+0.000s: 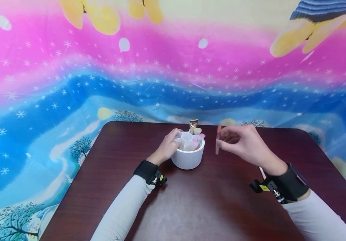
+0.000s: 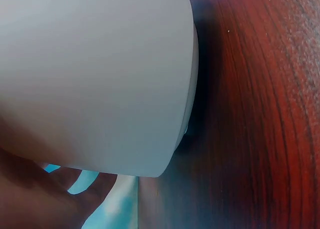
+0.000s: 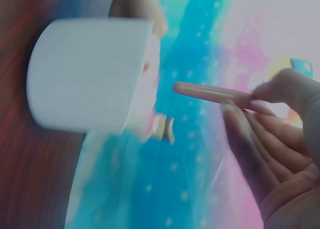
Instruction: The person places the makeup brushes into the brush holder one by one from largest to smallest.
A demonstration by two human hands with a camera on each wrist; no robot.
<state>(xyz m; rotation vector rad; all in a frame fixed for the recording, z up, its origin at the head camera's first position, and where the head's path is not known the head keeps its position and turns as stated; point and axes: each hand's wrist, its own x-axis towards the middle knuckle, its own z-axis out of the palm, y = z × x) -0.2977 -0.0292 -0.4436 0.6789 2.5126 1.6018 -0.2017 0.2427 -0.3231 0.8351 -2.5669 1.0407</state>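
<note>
A white round desktop organizer (image 1: 188, 160) with inner compartments stands on the dark wooden table (image 1: 188, 207). My left hand (image 1: 169, 147) grips its left side at the rim; in the left wrist view the organizer's smooth wall (image 2: 100, 79) hides most of the fingers. To its right, my right hand (image 1: 241, 143) pinches a slim pinkish stick (image 1: 217, 147) with an orange upper end, held nearly upright and apart from the organizer. In the right wrist view the stick (image 3: 210, 93) shows a rounded tip. Its exact kind is unclear.
Inside the organizer stand several small items, among them one with a gold end (image 1: 193, 124) and a pink one (image 1: 202, 136). Behind the table hangs a colourful snowflake-patterned cloth (image 1: 173, 80). Each wrist wears a black strap with a small camera.
</note>
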